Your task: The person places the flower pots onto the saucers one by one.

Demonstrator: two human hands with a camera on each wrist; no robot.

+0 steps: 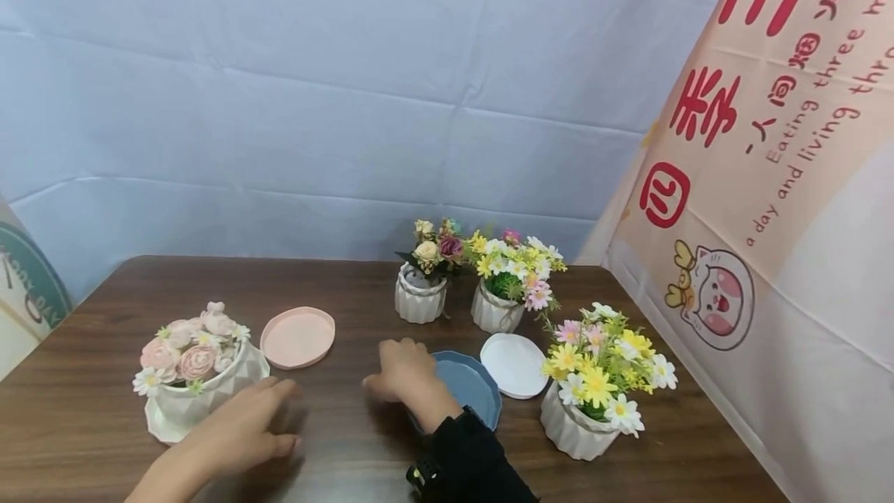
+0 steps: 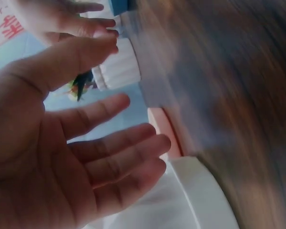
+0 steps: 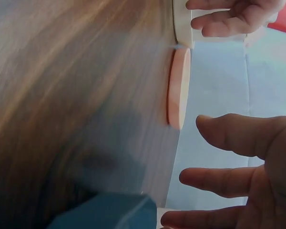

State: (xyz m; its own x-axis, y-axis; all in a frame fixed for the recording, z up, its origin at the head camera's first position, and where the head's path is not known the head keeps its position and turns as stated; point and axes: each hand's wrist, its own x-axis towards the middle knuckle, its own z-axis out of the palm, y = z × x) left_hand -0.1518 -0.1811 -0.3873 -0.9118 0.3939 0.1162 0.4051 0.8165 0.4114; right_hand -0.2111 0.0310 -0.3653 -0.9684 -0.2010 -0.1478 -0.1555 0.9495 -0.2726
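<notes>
The left hand (image 1: 244, 427) is relaxed, its fingers loosely extended and holding nothing, just beside the white pot of pink flowers (image 1: 194, 355) toward the desk's left edge; the left-wrist view shows that pot beyond the fingertips, though contact cannot be told. The right hand (image 1: 407, 376) is likewise ungripped, thumb and fingers apart, at the left side of the blue scalloped plate (image 1: 473, 388), which lies partly beneath the wrist; whether they touch is unclear. A white plate (image 1: 515, 365) sits just beyond the blue one, nearer the desk's right edge, beside a pot of yellow and white daisies (image 1: 602, 379). The pink plate (image 1: 298, 338) lies between both hands, toward the far edge of the desk (image 1: 342, 464), where a rose pot (image 1: 421, 295) and another daisy pot (image 1: 497, 309) stand.
</notes>
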